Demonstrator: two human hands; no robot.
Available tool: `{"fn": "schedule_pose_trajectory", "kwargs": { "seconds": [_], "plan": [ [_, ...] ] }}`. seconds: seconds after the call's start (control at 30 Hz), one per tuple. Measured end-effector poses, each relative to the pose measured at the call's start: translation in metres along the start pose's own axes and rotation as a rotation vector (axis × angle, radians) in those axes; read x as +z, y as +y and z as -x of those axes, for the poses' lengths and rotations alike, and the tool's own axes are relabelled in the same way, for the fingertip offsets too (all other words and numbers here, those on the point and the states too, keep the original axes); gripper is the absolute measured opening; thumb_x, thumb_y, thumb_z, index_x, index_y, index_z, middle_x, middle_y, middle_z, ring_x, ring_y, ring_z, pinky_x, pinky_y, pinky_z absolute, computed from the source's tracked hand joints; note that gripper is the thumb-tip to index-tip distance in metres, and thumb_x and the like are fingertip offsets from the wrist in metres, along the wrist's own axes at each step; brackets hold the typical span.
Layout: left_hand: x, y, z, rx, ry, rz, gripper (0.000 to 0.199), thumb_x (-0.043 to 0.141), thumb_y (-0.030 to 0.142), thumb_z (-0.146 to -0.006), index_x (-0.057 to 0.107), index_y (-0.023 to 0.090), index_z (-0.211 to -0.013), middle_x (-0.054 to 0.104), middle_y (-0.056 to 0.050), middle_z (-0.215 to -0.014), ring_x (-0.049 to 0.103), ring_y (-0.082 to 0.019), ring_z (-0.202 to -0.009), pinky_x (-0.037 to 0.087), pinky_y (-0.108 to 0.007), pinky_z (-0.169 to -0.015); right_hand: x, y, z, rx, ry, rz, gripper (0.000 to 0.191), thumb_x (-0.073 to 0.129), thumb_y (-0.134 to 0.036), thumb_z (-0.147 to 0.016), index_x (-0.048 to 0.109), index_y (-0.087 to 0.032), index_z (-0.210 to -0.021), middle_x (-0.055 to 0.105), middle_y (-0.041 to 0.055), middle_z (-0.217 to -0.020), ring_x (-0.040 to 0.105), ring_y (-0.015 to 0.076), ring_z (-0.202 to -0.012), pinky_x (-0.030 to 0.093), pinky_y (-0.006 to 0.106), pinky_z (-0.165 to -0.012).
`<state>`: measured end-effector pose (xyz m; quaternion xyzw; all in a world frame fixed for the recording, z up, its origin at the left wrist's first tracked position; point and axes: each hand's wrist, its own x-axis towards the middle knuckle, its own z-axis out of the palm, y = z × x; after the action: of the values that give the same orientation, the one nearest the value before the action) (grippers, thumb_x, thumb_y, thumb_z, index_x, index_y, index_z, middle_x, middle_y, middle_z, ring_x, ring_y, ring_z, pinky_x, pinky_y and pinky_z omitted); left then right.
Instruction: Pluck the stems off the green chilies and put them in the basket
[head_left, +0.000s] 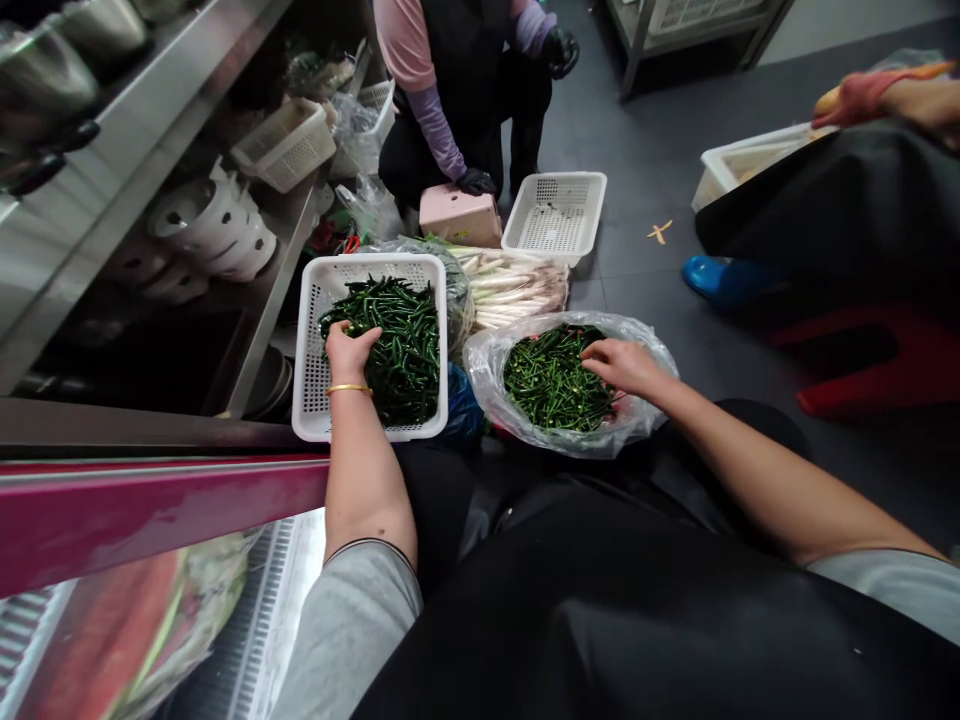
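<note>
Beside the white plastic basket (369, 265), my right hand (619, 365) reaches, fingers loosely spread, into slim green chilies (556, 385) in a clear plastic bag (487, 375); any pinch is hidden. In the basket, my left hand (351, 355) lies fingers-together on more chilies (409, 350), which look light, slick and best scooped by the handful.

Dark tile floor (630, 200) carries 2 white plastic baskets (553, 215) and pale stalks (510, 285).

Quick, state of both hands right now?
Left hand: loosely curled on green chilies in the white plastic basket; grip unclear.
Right hand: on chilies in the clear plastic bag; grip unclear.
</note>
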<state>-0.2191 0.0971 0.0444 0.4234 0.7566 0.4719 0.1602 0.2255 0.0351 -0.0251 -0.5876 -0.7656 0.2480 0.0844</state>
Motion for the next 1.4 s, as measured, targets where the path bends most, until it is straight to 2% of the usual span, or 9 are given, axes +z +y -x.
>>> {"fn": "schedule_pose_trajectory", "kwargs": {
  "seconds": [0.1, 0.2, 0.4, 0.53, 0.63, 0.83, 1.03, 1.23, 1.4],
  "plan": [
    [-0.007, 0.003, -0.011, 0.048, 0.061, -0.173, 0.064, 0.085, 0.013, -0.05, 0.053, 0.006, -0.105, 0.062, -0.004, -0.095, 0.052, -0.02, -0.097, 0.038, -0.038, -0.095, 0.019, -0.033, -0.007, -0.235, -0.118, 0.205, 0.03, 0.05, -0.038, -0.088, 0.065, -0.022, -0.109, 0.064, 0.0077, -0.107, 0.063, 0.0187, -0.086, 0.044, 0.027, -0.068],
    [0.006, 0.024, 0.032, 0.126, 0.002, -0.12, 0.054, 0.076, 0.02, -0.066, 0.054, 0.01, -0.114, 0.062, -0.006, -0.107, 0.056, -0.016, -0.092, 0.044, -0.034, -0.089, 0.029, -0.053, -0.014, -0.323, -0.222, 0.38, 0.027, 0.049, -0.035, -0.089, 0.064, -0.019, -0.104, 0.061, 0.0104, -0.105, 0.063, 0.0183, -0.079, 0.039, 0.026, -0.059],
    [0.075, 0.048, 0.195, -0.265, -0.897, 0.229, 0.041, 0.062, 0.049, -0.075, 0.064, 0.011, -0.087, 0.065, -0.006, -0.072, 0.057, -0.011, -0.054, 0.039, -0.022, -0.046, 0.008, -0.039, 0.001, -0.269, -0.096, 0.257, 0.025, 0.048, -0.038, -0.089, 0.064, -0.019, -0.091, 0.061, 0.0063, -0.094, 0.058, 0.0137, -0.069, 0.035, 0.025, -0.057],
    [0.111, 0.045, 0.247, -0.465, -0.932, 0.501, 0.046, 0.063, 0.057, -0.07, 0.06, 0.012, -0.078, 0.059, -0.002, -0.067, 0.053, -0.008, -0.054, 0.039, -0.021, -0.05, 0.008, -0.047, 0.036, -0.303, 0.028, 0.078, 0.033, 0.043, -0.044, -0.09, 0.062, -0.017, -0.088, 0.059, 0.0076, -0.089, 0.052, 0.0127, -0.062, 0.031, 0.025, -0.053],
    [0.108, 0.046, 0.249, -0.359, -0.997, 0.534, 0.045, 0.065, 0.057, -0.069, 0.058, 0.012, -0.071, 0.055, 0.001, -0.062, 0.048, -0.007, -0.054, 0.038, -0.021, -0.053, 0.012, -0.052, 0.047, -0.212, -0.04, -0.273, 0.043, 0.042, -0.056, -0.087, 0.056, -0.018, -0.073, 0.055, 0.0034, -0.069, 0.047, 0.012, -0.056, 0.03, 0.025, -0.052],
    [0.072, 0.054, 0.249, 0.057, -1.494, 0.295, 0.04, 0.06, 0.051, -0.078, 0.061, 0.011, -0.07, 0.056, 0.0, -0.064, 0.047, -0.008, -0.059, 0.036, -0.022, -0.058, 0.01, -0.054, 0.042, -0.123, -0.344, -0.644, 0.049, 0.042, -0.062, -0.083, 0.041, -0.02, -0.056, 0.038, -0.0044, -0.049, 0.035, 0.0089, -0.047, 0.026, 0.024, -0.048],
    [0.061, 0.038, 0.27, -0.053, -1.44, 0.361, 0.041, 0.056, 0.051, -0.081, 0.062, 0.011, -0.079, 0.061, -0.004, -0.072, 0.05, -0.009, -0.06, 0.039, -0.022, -0.059, 0.011, -0.061, 0.079, -0.099, -0.445, -0.66, 0.047, 0.043, -0.058, -0.085, 0.05, -0.018, -0.061, 0.042, -0.0045, -0.049, 0.037, 0.0081, -0.046, 0.028, 0.022, -0.045],
    [0.044, 0.048, 0.266, -0.256, -1.879, 0.554, 0.046, 0.063, 0.055, -0.074, 0.066, 0.01, -0.082, 0.06, -0.005, -0.064, 0.052, -0.011, -0.057, 0.038, -0.024, -0.057, 0.002, -0.059, 0.105, -0.282, -0.723, -0.817, 0.054, 0.04, -0.062, -0.087, 0.059, -0.014, -0.07, 0.053, 0.0004, -0.055, 0.047, 0.0093, -0.045, 0.035, 0.022, -0.045],
    [0.038, 0.043, 0.256, -0.404, -1.734, 0.808, 0.043, 0.07, 0.052, -0.066, 0.063, 0.01, -0.073, 0.059, -0.007, -0.061, 0.055, -0.015, -0.055, 0.041, -0.028, -0.055, 0.0, -0.03, 0.056, -0.203, -0.344, -0.176, 0.048, 0.037, -0.051, -0.092, 0.065, -0.014, -0.083, 0.061, 0.0082, -0.072, 0.055, 0.0155, -0.061, 0.037, 0.025, -0.054]
  ]
}}
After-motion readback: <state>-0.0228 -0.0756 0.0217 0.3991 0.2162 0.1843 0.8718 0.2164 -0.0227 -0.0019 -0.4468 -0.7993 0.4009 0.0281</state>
